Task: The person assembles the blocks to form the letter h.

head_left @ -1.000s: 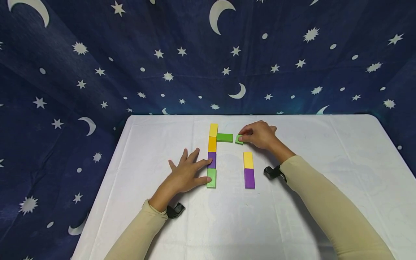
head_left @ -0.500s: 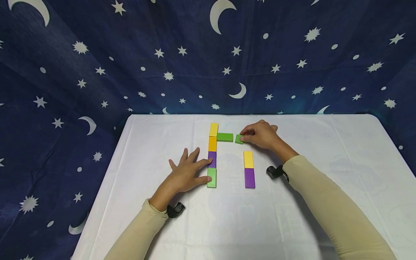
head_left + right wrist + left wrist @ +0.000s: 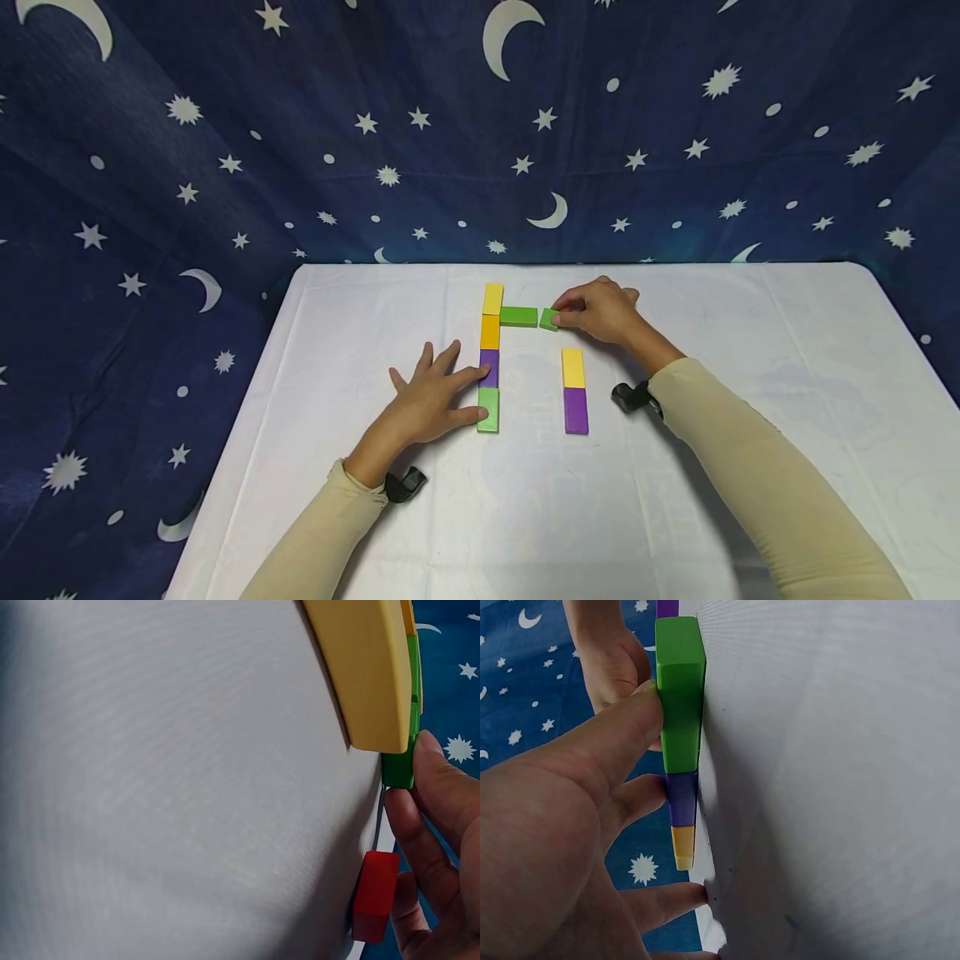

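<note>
My right hand [image 3: 600, 312] pinches a green block [image 3: 549, 319] between thumb and fingertips; a narrow gap separates it from the right end of another green block [image 3: 519, 317]. That longer block lies crosswise against a column of yellow [image 3: 492, 298], orange [image 3: 490, 332], purple [image 3: 487, 379] and light green [image 3: 488, 400] blocks. Spread wide at the column's left side, my left hand [image 3: 427, 404] touches the purple block with its index finger and the light green one with its thumb. A red block [image 3: 375, 892] lies below the right fingers in the right wrist view, hidden in the head view.
To the right, a second yellow block [image 3: 573, 368] and a violet block [image 3: 576, 412] lie end to end. A white cloth covers the table [image 3: 495, 517]. Behind its far edge hangs a dark blue curtain [image 3: 450, 183] with moons and stars.
The right hand has slid the small green block slightly left, narrowing the gap to the longer green block. The left hand has stayed in place.
</note>
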`<control>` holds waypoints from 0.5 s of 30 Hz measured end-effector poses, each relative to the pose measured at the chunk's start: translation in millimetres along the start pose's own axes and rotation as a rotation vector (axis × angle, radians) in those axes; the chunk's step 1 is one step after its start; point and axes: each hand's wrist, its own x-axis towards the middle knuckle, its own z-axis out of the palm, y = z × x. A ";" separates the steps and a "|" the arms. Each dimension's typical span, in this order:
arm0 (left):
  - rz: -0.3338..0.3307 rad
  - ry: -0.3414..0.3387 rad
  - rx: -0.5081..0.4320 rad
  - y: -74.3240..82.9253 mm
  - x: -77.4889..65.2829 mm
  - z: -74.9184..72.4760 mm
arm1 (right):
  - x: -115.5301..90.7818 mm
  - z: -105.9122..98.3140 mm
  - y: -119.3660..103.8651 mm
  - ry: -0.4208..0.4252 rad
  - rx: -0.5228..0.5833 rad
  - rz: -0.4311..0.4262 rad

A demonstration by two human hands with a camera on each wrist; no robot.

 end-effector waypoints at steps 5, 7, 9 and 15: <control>-0.004 -0.001 -0.005 1.0 0.2 -0.6 | 1.5 -0.4 -0.8 -0.008 -0.010 0.009; -0.004 -0.001 -0.005 1.5 0.5 -0.7 | 2.2 -0.7 -1.2 -0.011 -0.012 0.009; -0.004 0.001 -0.005 1.7 0.6 -0.9 | 2.7 -0.8 -1.7 -0.014 -0.013 0.009; -0.006 0.004 -0.002 1.6 0.7 -0.8 | 3.4 -0.4 -2.4 -0.019 -0.016 0.013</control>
